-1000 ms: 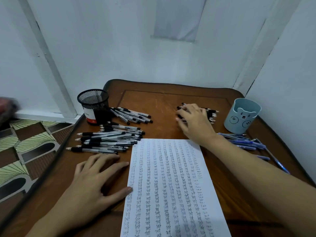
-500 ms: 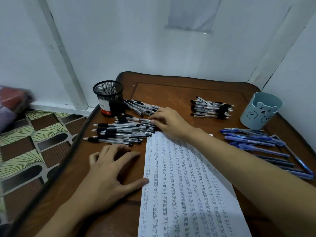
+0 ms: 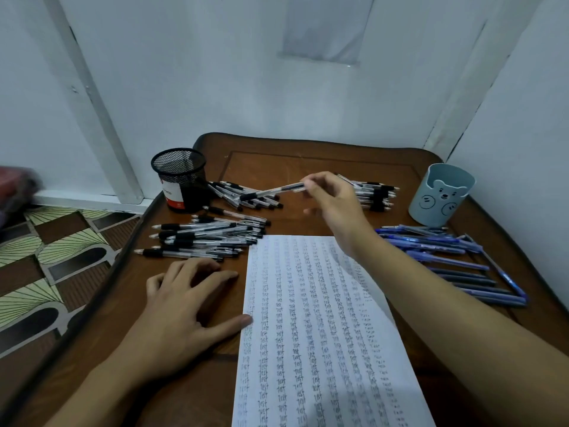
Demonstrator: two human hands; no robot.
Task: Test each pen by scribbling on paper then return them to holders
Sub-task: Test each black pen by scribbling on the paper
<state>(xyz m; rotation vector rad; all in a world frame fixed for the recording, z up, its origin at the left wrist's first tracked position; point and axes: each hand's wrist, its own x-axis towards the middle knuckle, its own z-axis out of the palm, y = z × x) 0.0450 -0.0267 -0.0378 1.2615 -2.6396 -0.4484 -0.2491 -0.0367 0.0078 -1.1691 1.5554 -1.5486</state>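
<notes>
At the far left edge a reddish thing (image 3: 15,186) is showing only as a blur, too smeared to make out. The left hand (image 3: 191,306) is lying palm down on the brown wooden counter (image 3: 308,161). Its fingers are spread and relaxed, gripping nothing, and its thumb tip is touching the left edge of the white sheet of paper filled with rows of scribbles (image 3: 317,334). Beyond its fingers a heap of clear pens with black grips (image 3: 203,238) is lying near the black wire-mesh cylindrical holder (image 3: 178,177). The right hand (image 3: 332,201) is reaching past the paper's top edge with the wrist bent. It is pinching one clear black-grip pen (image 3: 274,191) by its rear end, and the pen's tip is pointing left. This hand is hiding part of a stack of black pens (image 3: 377,195) behind it. Further right a pale blue holder with a bear face (image 3: 441,195) is standing upright, with a spread of blue pens (image 3: 446,251) lying in front of it. The frame is cutting off the paper's lower end.
</notes>
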